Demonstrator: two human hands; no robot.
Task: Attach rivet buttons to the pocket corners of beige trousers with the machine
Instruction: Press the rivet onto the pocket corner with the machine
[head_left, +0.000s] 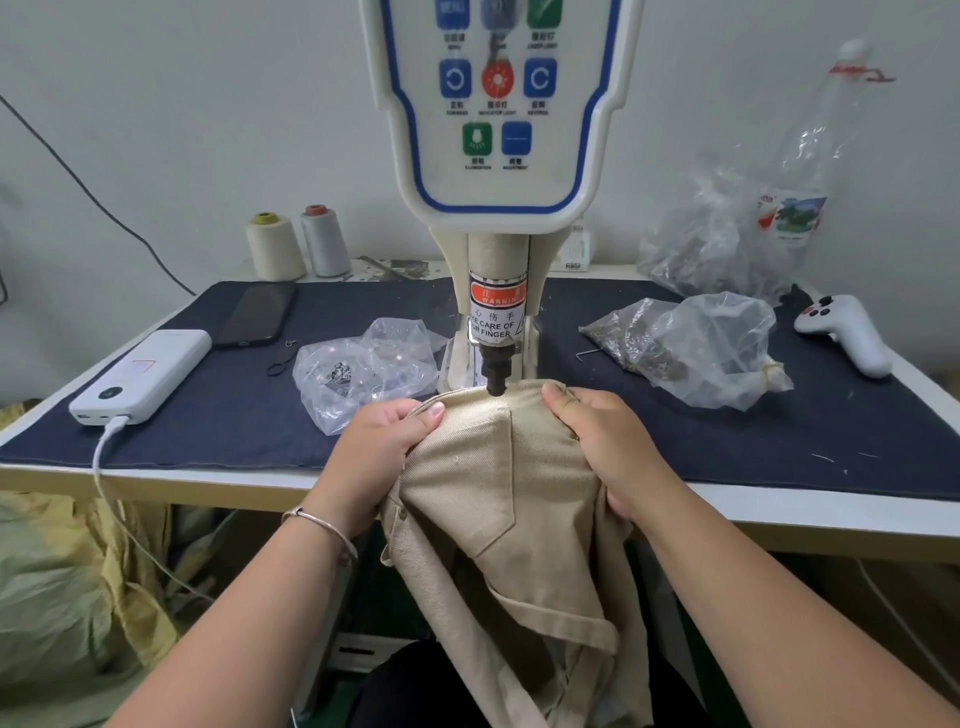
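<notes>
Under the "WARNING" label (496, 296), both hands (382, 441) (597, 441) grip beige trousers (498, 467).

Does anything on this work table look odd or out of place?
Mostly orderly. The oddest item is a white game controller lying at the table's right edge, beside bags of metal parts. Nothing looks spilled or damaged.
</notes>
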